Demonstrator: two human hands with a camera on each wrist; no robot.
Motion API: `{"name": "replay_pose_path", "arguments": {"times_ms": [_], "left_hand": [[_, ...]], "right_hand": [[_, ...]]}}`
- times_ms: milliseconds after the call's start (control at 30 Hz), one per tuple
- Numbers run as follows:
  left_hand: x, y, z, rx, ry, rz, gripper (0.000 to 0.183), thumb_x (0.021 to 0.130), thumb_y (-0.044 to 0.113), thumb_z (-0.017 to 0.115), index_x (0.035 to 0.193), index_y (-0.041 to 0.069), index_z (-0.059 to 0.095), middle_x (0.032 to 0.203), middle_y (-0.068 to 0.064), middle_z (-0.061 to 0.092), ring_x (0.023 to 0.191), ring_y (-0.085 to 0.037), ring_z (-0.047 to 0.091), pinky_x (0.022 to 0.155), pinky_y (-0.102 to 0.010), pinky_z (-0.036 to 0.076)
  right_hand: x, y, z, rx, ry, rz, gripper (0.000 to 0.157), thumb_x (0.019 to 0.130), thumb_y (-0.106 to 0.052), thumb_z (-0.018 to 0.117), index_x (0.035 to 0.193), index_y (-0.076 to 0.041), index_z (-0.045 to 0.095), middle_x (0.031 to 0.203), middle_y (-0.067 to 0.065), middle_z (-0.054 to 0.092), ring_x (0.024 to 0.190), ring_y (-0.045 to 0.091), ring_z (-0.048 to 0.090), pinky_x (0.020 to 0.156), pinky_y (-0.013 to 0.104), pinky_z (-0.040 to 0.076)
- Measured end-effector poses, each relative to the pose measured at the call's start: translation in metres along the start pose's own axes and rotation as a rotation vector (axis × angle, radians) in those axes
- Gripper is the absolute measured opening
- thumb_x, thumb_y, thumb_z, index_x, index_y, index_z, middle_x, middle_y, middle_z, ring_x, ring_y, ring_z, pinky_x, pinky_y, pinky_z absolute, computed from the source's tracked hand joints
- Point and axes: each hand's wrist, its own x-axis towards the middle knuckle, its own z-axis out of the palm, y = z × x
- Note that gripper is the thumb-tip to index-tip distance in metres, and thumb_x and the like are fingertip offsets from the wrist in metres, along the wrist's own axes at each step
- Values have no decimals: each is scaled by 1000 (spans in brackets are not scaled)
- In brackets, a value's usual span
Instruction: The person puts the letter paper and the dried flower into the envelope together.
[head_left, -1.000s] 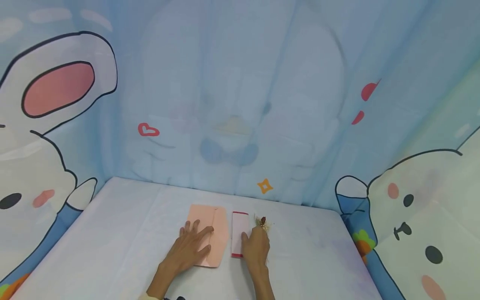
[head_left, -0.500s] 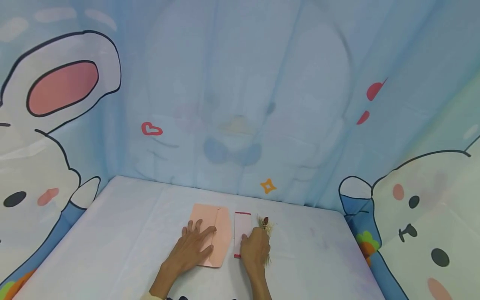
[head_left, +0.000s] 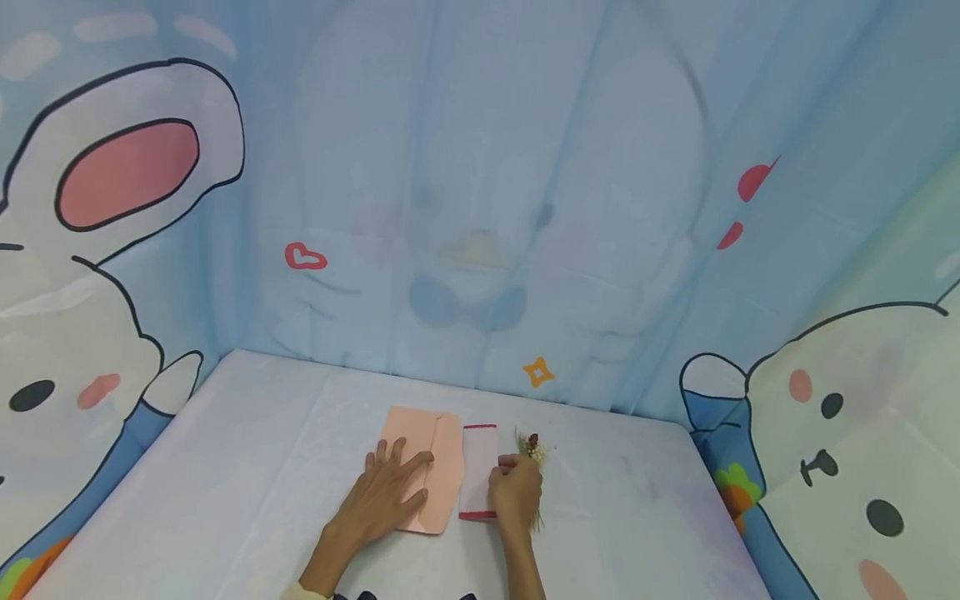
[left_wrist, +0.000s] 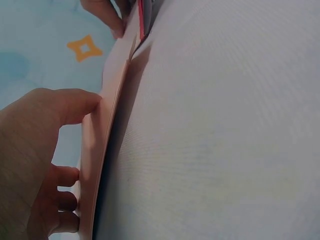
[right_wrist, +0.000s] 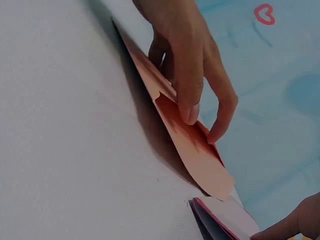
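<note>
A peach envelope (head_left: 447, 462) lies on the white cloth, its opening on the right side with the pointed flap spread out. My left hand (head_left: 388, 490) rests on it with fingers apart; in the right wrist view the thumb (right_wrist: 190, 107) and index finger sit by the opening. Just right of the flap is a white folded card (head_left: 477, 468) with red strips at both ends. My right hand (head_left: 517, 487) pinches its right edge, fingers curled, and the right wrist view shows the card (right_wrist: 227, 212) slightly parted at its near end, close to the flap.
A small bunch of dried flowers (head_left: 534, 448) with a dark red bloom lies right beside my right hand, its stems partly hidden. The white-covered table (head_left: 622, 492) reaches back to a blue cartoon curtain (head_left: 480, 167).
My right hand has taken the card's right edge and drawn the card left, up to the envelope's flap. The left hand stays on the envelope. The head view has shifted slightly.
</note>
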Motion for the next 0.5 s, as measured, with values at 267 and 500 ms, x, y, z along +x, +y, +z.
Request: {"name": "replay_pose_path", "arguments": {"times_ms": [267, 500], "left_hand": [[-1, 1, -2, -1, -10, -2, 46, 107, 33, 65, 152, 24, 58, 169, -33, 40, 156, -70, 29, 126, -77, 30], [-2, 2, -4, -11, -22, -5, 46, 107, 33, 66, 151, 24, 59, 168, -33, 40, 155, -70, 29, 125, -77, 32]], "right_hand": [[5, -1, -13, 237, -84, 155, 16, 92, 7, 72, 105, 8, 80, 96, 24, 76, 83, 29, 71, 65, 28, 54], [7, -2, -24, 439, -93, 247, 20, 100, 2, 71, 117, 9, 77, 109, 24, 76, 83, 21, 67, 64, 19, 55]]}}
